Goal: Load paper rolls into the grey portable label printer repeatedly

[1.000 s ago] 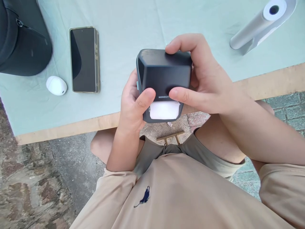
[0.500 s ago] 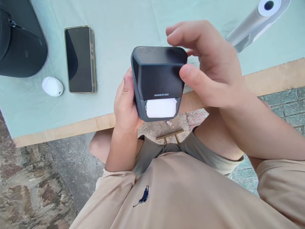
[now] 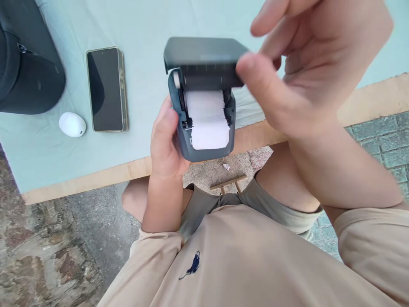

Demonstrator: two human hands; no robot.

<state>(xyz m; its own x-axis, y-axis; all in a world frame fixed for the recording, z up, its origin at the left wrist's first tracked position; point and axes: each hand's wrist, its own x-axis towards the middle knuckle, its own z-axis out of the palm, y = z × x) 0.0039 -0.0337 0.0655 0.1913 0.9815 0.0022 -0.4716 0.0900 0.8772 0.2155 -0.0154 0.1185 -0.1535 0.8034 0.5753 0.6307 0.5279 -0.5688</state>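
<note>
A dark label printer [image 3: 207, 154] is held over the table's front edge, its lid [image 3: 204, 49] swung up and slightly blurred. Inside sits a roll of white label paper [image 3: 209, 115], its torn end lying over the front rim. My left hand [image 3: 166, 143] grips the printer's left side, thumb along the edge and the other fingers mostly hidden underneath. At the lid's right corner, the thumb of my right hand [image 3: 306, 64] presses against the edge. The index finger is raised apart from the lid; the other fingers are partly hidden behind the thumb.
A smartphone [image 3: 107, 89] lies left of the printer on the pale green tabletop [image 3: 147, 47]. Beside it are a small white rounded case [image 3: 72, 124] and a black zippered bag [image 3: 32, 72]. A wooden edge [image 3: 89, 181] runs along the table's front.
The printer's lid has gone from closed to raised, exposing the paper roll. My right hand has moved up and right with the lid. My left hand still holds the printer.
</note>
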